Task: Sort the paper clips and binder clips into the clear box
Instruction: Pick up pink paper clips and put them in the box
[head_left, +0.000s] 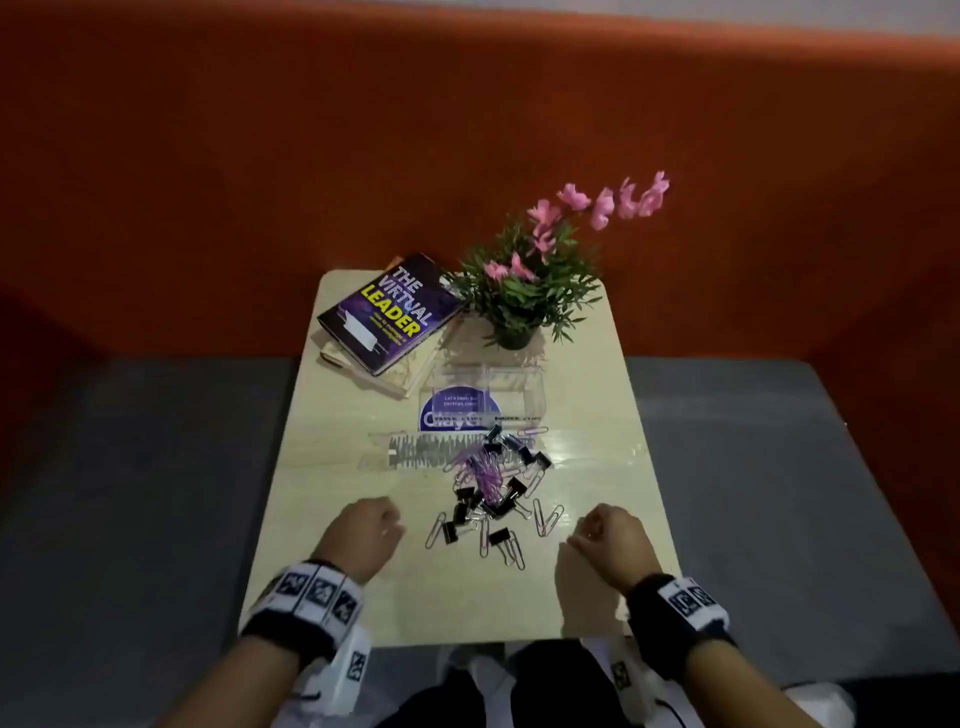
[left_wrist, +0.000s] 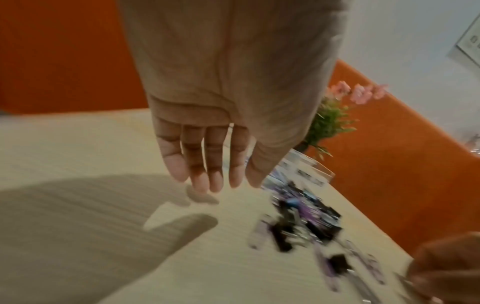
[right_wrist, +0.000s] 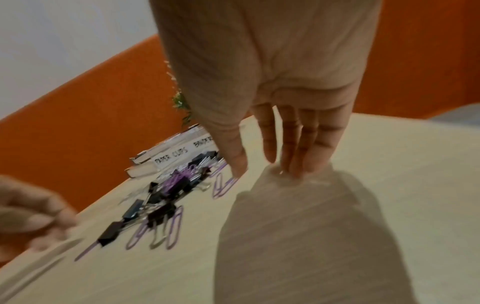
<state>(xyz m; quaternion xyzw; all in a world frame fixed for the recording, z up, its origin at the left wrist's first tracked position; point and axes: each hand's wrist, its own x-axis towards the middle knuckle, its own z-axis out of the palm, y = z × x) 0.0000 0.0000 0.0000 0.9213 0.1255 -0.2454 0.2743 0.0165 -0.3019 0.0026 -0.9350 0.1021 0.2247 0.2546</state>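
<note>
Head view: both hands, left (head_left: 363, 530) and right (head_left: 613, 535), hover relaxed and empty; tangled purple wire paper clips (head_left: 485, 473) and black metal binder clips (head_left: 462, 512) between them could lift together and land missorted

Your clips (head_left: 488, 486) are lying heaped mid-table (head_left: 597, 597), just before the clear box (head_left: 483, 397). The book (head_left: 389, 312) is sitting behind-left, the plant (head_left: 524, 291) behind-right.
</note>
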